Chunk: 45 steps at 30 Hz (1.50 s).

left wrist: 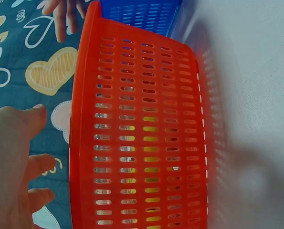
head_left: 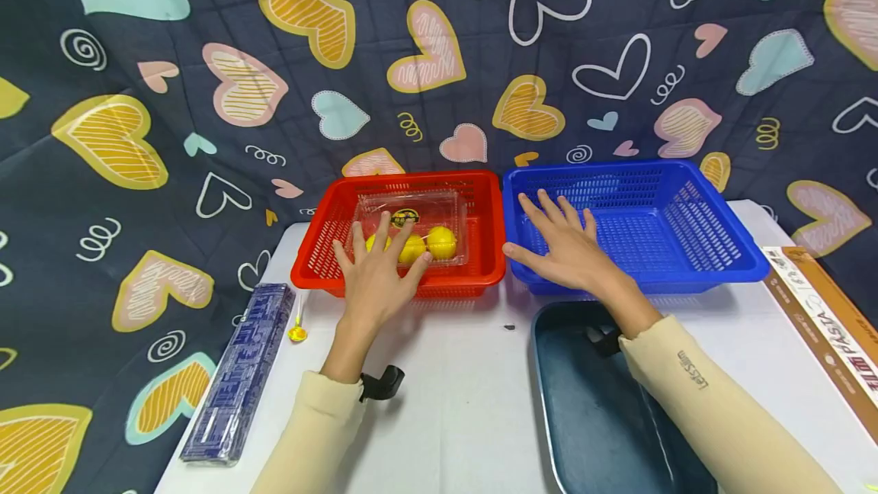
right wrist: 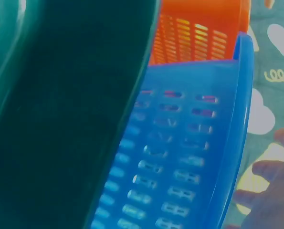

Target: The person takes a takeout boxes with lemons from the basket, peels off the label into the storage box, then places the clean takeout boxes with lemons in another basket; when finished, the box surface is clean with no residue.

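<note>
My left hand [head_left: 373, 280] is spread above the front rim of a red plastic basket [head_left: 312, 250], fingers straight, holding nothing. Inside that basket lies a clear plastic box [head_left: 439, 208] with a dark and yellow label and round yellow things [head_left: 441, 242] that look like lemons; my fingers partly cover them. Over the front left part of a blue plastic basket [head_left: 686, 265] hovers my right hand [head_left: 565, 254], its fingers apart and nothing in them. The left wrist view shows the slotted red wall [left wrist: 142, 133] beside the left hand [left wrist: 17, 167]. Fingers of the right hand [right wrist: 273, 186] appear beyond the blue rim in the right wrist view.
A dark teal tray [head_left: 597, 418] stands in front of the blue basket, beneath my right forearm. At the left edge lies a long blue-patterned packet [head_left: 240, 376], next to a small yellow-ended utensil [head_left: 297, 332]. A brown and white pasta box [head_left: 830, 319] lies at the right. Heart-patterned cloth hangs behind.
</note>
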### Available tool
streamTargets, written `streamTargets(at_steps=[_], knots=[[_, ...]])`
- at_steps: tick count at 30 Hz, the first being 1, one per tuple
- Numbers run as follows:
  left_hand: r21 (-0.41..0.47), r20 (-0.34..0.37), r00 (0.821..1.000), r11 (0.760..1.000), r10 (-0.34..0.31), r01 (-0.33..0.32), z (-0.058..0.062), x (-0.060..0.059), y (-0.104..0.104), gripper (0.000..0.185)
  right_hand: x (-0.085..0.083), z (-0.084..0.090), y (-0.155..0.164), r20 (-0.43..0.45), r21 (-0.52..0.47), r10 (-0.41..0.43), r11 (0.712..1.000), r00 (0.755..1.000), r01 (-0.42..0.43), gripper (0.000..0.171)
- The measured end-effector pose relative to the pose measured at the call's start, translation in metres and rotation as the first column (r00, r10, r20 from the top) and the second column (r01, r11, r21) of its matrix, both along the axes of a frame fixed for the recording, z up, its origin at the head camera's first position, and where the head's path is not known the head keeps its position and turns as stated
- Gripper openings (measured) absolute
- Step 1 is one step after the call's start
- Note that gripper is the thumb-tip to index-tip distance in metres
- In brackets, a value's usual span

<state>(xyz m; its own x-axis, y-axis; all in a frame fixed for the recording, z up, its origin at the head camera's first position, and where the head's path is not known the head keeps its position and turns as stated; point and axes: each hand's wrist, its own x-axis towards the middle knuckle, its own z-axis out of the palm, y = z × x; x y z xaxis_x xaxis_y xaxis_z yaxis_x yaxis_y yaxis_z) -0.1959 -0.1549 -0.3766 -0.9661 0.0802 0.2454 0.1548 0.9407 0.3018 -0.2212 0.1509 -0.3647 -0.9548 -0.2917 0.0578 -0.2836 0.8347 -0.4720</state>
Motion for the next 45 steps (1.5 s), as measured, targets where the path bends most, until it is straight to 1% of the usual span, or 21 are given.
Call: streamTargets(at_steps=[6,11,18,25,30,36,42,45], knots=[[0.034,-0.047,0.999,0.999,0.012,-0.01,-0.001,0.003,-0.005,0.066,-0.009,0.0,-0.011,0.005,-0.031,0.047,0.998,0.999,-0.046,0.09],[0.078,-0.086,0.996,0.997,0.036,-0.029,-0.003,0.006,-0.011,0.065,-0.015,0.0,-0.019,0.003,-0.025,0.085,0.996,0.996,-0.085,0.089],[0.108,-0.098,0.993,0.992,0.071,-0.06,-0.008,0.008,-0.024,0.062,-0.021,0.001,-0.034,0.007,-0.028,0.123,0.992,0.992,-0.122,0.087],[0.133,-0.087,0.991,0.987,0.105,-0.093,-0.014,0.012,-0.037,0.062,-0.027,0.001,-0.048,0.002,-0.061,0.161,0.985,0.987,-0.161,0.083],[0.161,-0.088,0.988,0.981,0.126,-0.111,-0.018,0.014,-0.046,0.06,-0.03,0.0,-0.057,-0.006,-0.079,0.169,0.982,0.986,-0.169,0.078],[0.187,-0.09,0.982,0.971,0.167,-0.148,-0.024,0.017,-0.056,0.058,-0.038,-0.005,-0.066,-0.004,-0.097,0.177,0.98,0.984,-0.176,0.072],[0.215,-0.099,0.976,0.962,0.195,-0.17,-0.031,0.018,-0.066,0.057,-0.048,-0.009,-0.071,-0.025,-0.064,0.151,0.986,0.988,-0.152,0.066],[0.23,-0.097,0.973,0.956,0.21,-0.183,-0.034,0.019,-0.071,0.056,-0.051,-0.01,-0.073,-0.03,-0.056,0.152,0.987,0.988,-0.154,0.064]])
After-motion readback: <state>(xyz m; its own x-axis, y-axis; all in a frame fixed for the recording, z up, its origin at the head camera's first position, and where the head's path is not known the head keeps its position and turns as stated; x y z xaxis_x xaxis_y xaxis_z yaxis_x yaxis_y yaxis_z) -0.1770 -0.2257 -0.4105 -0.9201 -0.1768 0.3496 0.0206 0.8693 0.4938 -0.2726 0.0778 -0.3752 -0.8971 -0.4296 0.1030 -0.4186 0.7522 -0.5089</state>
